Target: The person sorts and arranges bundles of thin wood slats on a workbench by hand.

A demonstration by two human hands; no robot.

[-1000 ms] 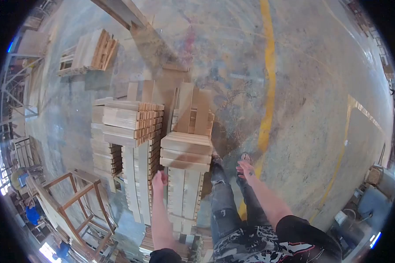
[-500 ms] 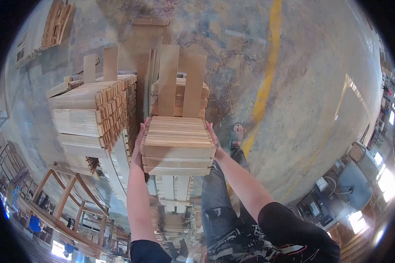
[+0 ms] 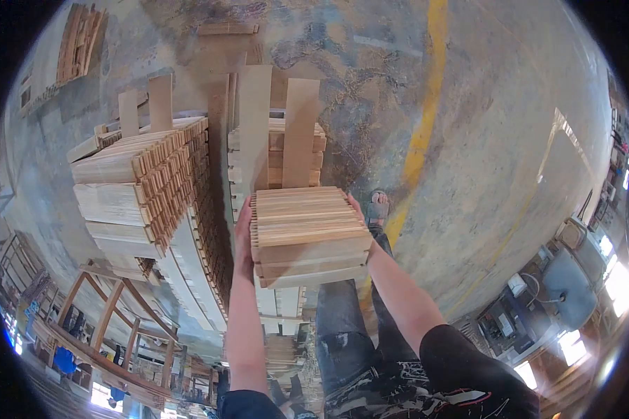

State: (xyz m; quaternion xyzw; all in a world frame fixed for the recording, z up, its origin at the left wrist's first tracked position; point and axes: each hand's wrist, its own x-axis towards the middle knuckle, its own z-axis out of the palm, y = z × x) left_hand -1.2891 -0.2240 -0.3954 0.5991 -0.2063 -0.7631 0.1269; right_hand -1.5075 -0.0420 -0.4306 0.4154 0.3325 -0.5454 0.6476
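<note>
A block of several thin wooden slats (image 3: 306, 227), packed side by side, is squeezed between my two hands. My left hand (image 3: 243, 234) presses flat along its left end, fingers pointing away from me. At the right end my right hand (image 3: 362, 220) grips it, mostly hidden behind the wood. The bundle tilts slightly and overlaps a stack of slats (image 3: 302, 143) behind it. Two flat upright boards (image 3: 300, 129) rise from that stack. Whether the bundle touches the wood beneath cannot be made out.
A taller stack of slats (image 3: 119, 202) stands to the left. A wooden frame (image 3: 112, 314) is at the lower left. More boards (image 3: 80, 42) lie on the floor at the far left. A yellow line (image 3: 419, 140) crosses the concrete to the right, near my foot (image 3: 379, 206).
The bundle and both my hands have shifted right and slightly toward me, and the bundle has turned a little. The surrounding stacks appear slightly further left as the view moved.
</note>
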